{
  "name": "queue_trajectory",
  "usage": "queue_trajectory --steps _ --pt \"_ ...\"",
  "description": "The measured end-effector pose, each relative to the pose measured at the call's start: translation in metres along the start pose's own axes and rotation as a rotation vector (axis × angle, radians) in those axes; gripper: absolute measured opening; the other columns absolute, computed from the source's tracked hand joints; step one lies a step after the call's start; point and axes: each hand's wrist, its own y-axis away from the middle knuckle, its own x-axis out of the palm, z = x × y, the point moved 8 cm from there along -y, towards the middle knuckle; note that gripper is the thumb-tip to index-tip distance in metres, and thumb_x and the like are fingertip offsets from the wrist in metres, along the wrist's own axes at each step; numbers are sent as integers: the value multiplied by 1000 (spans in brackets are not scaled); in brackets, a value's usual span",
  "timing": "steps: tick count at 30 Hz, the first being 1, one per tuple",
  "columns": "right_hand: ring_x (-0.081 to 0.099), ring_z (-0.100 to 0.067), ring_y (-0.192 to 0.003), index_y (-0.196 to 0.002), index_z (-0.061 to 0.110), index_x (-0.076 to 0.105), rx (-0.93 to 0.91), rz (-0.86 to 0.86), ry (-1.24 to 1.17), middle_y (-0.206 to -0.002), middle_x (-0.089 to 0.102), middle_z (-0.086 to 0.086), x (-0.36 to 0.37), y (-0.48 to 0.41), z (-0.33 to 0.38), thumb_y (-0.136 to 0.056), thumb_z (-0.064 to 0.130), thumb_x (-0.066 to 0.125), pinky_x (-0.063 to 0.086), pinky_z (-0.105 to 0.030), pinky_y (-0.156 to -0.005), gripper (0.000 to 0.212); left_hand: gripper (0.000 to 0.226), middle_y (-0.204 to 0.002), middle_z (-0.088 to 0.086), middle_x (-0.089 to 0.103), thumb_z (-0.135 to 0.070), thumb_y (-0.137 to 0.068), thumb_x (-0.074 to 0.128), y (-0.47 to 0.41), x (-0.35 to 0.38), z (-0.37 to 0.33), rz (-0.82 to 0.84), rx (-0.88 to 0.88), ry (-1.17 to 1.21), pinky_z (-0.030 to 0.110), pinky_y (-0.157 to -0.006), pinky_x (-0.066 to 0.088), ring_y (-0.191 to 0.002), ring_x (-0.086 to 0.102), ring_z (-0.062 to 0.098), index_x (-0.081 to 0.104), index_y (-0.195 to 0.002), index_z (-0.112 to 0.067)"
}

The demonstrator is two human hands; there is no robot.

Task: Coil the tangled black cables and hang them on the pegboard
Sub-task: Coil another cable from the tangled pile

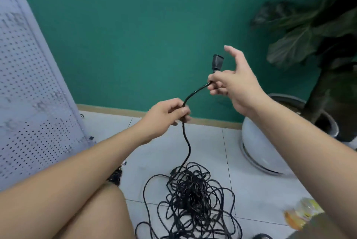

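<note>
A tangled heap of black cable [193, 198] lies on the white tiled floor between my knees. One strand rises from it to my left hand [166, 116], which pinches it between thumb and fingers. The strand curves on up to my right hand [233, 82], whose lower fingers curl round it just below the black plug [217, 62]. The plug points upward and my right index finger is stretched out above it. The grey pegboard [29, 92] leans at the left.
A white round pot [258, 148] holding a dark large-leaved plant [313, 42] stands at the right against the green wall. A yellow and orange wrapper [301, 213] lies on the floor at lower right. My bare knee fills the lower left.
</note>
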Motion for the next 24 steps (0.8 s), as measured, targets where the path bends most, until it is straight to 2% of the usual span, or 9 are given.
queue_trajectory --steps 3,6,8,11,13,16,20,24 --pt "66 -26 -64 -149 34 43 0 -51 -6 -83 67 -15 -28 12 20 -92 -8 67 61 -33 -65 74 16 -93 -1 80 -28 -108 61 5 -3 -42 -100 62 12 37 -85 54 -90 73 10 72 -103 -16" --pt "69 -27 -66 -130 17 56 83 -57 41 -91 64 -20 -47 23 14 -94 -1 71 60 -34 -62 43 16 -92 -1 79 -25 -107 62 8 -8 -75 -185 114 68 34 -83 56 -89 74 11 74 -102 -16" --pt "72 -30 -70 -114 12 60 174 -9 59 -93 65 -18 -51 33 -2 -96 8 73 61 -36 -64 23 15 -91 2 79 -22 -107 62 8 -10 -89 -216 132 130 32 -79 57 -88 74 13 74 -101 -15" --pt "75 -27 -79 -99 12 65 225 75 118 -94 68 -11 -46 48 -23 -98 18 73 61 -40 -75 10 15 -92 6 79 -22 -107 63 5 -8 -98 -240 142 181 32 -77 58 -88 76 17 74 -100 -15" --pt "73 -23 -82 -94 11 69 178 153 158 -89 70 -8 -37 56 -29 -100 19 70 55 -39 -80 10 16 -92 6 80 -23 -107 63 2 -3 -97 -251 137 208 32 -77 58 -88 77 18 75 -102 -14" --pt "68 -21 -80 -94 10 69 117 285 165 -87 73 -9 -19 67 -33 -101 20 71 50 -33 -78 12 16 -92 4 80 -23 -108 62 -6 6 -93 -257 129 237 33 -78 58 -90 78 17 75 -105 -13" --pt "65 -18 -69 -93 7 67 42 246 293 -76 72 -6 -13 67 -46 -103 21 70 49 -22 -69 17 17 -94 4 80 -22 -108 63 -18 16 -84 -268 111 289 33 -79 56 -90 78 17 73 -110 -8" --pt "63 -15 -69 -91 19 72 -1 228 380 -70 68 0 -8 68 -66 -99 19 59 53 -41 -75 15 13 -94 4 81 -22 -107 65 -30 30 -62 -266 78 315 32 -79 56 -91 78 18 74 -107 -12"
